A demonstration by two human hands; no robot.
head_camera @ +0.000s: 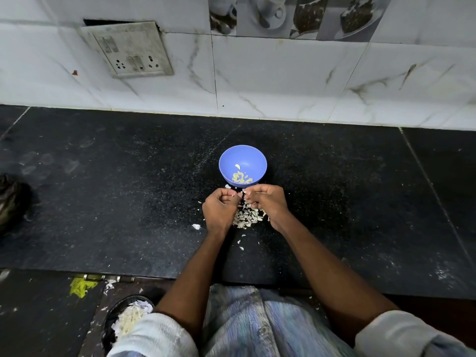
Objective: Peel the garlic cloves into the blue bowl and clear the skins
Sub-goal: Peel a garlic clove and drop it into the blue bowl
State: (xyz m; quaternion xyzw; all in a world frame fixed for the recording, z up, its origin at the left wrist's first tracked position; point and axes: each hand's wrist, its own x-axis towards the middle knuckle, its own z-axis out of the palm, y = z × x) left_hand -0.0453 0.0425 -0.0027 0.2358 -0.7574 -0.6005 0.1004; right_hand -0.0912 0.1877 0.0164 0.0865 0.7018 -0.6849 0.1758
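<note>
A blue bowl (242,157) stands on the black counter (128,202) and holds several peeled garlic cloves (241,177). Just in front of it both hands meet, fingers curled. My left hand (220,208) and my right hand (269,200) pinch something small between their fingertips; it looks like a garlic clove (240,194), mostly hidden by the fingers. Under and between the hands lies a heap of pale garlic skins (246,216). A few loose skin flakes (196,226) lie scattered to the left and toward the counter's front.
A tiled wall with a socket plate (131,51) rises behind the counter. A dark object (11,202) lies at the counter's left edge. Below the front edge, a dark container (128,318) on the floor holds white scraps.
</note>
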